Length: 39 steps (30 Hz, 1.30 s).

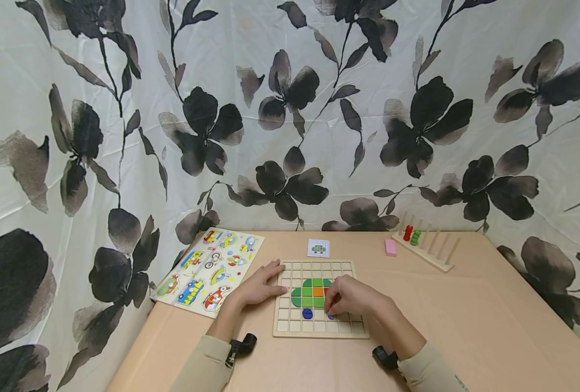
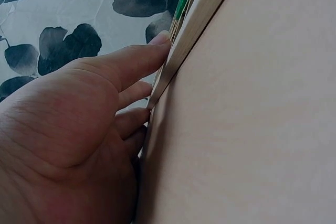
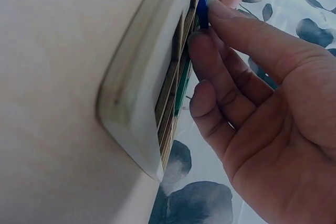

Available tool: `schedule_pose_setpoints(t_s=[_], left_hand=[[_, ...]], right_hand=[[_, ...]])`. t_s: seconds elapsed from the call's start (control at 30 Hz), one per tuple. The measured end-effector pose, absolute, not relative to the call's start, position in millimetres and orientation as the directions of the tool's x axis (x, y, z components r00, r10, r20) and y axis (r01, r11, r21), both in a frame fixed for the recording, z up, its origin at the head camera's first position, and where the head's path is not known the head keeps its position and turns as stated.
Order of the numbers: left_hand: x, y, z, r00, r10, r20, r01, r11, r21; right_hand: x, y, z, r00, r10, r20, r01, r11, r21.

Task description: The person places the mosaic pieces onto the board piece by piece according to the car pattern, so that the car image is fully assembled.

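Observation:
A wooden grid board (image 1: 295, 326) lies on the table with green, orange and red pieces set in its middle cells. One blue round piece (image 1: 307, 313) sits in a cell below the green ones. My right hand (image 1: 353, 296) is over the board's right half, thumb and fingertips pinching a second blue piece (image 3: 202, 10) at the grid. The hand partly covers the red piece (image 1: 326, 292). Along the board's left edge rests my left hand (image 1: 258, 286), fingers extended, with its thumb (image 2: 142, 59) touching the frame.
A small pattern card (image 1: 318, 248) lies behind the board. To the left is a vehicle picture board (image 1: 211, 272). At the back right stand a pink block (image 1: 390, 247) and a wooden peg rack (image 1: 424, 253) with red and green beads. A floral curtain hangs behind the table.

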State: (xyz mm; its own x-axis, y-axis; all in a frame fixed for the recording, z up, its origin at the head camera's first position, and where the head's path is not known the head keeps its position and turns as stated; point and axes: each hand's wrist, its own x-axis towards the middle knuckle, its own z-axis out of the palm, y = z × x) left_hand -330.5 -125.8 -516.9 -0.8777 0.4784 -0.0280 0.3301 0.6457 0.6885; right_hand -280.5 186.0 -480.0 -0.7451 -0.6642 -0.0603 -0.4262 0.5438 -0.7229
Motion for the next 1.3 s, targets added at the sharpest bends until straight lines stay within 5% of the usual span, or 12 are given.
schedule_pose_setpoints(t_s=[0.3,0.8,1.3], left_hand=[[-331.4,-125.8,-517.3,-0.877,0.481,-0.023,0.338,0.649,0.682],[-330.6,-125.9,-516.6,-0.874,0.485,-0.024,0.336,0.639,0.692],[-330.0,-125.7,-516.1,-0.877,0.48,-0.022,0.337,0.646,0.686]], right_hand=[[-279.3,189.1,-478.2,-0.751,-0.657,-0.061,-0.441,0.568,-0.695],[-287.7,259.3,-470.0,-0.862,-0.506,-0.009,-0.369,0.641,-0.673],[-284.9,316.0,-473.5,-0.857,-0.474,-0.202,-0.228,0.7,-0.677]])
